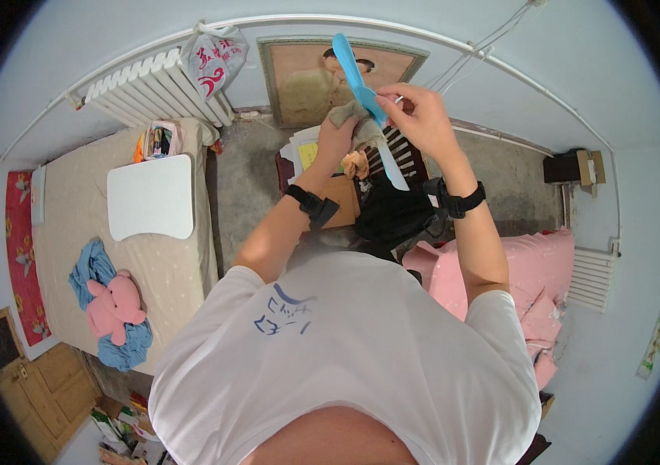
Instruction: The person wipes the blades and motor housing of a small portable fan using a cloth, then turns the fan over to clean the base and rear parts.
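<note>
A light-blue plastic fan blade set [348, 64] is held up in front of me, one blade reaching away and another slanting down to the right. My left hand [337, 138] grips a worn grey-green cloth [369, 131], which lies against the blades near their middle. On the other side, my right hand [423, 119] pinches the blade set close to its hub with thumb and fingers. Cloth and fingers hide part of the hub. Each wrist wears a black strap with a small device.
Below my hands are a brown box [336, 206], papers [307, 152] and a black cloth or bag [391, 212]. At left, a bed [170, 264] bears a white lap table [151, 196] and a pink plush toy [117, 307]. A framed picture [301, 99] leans by the wall.
</note>
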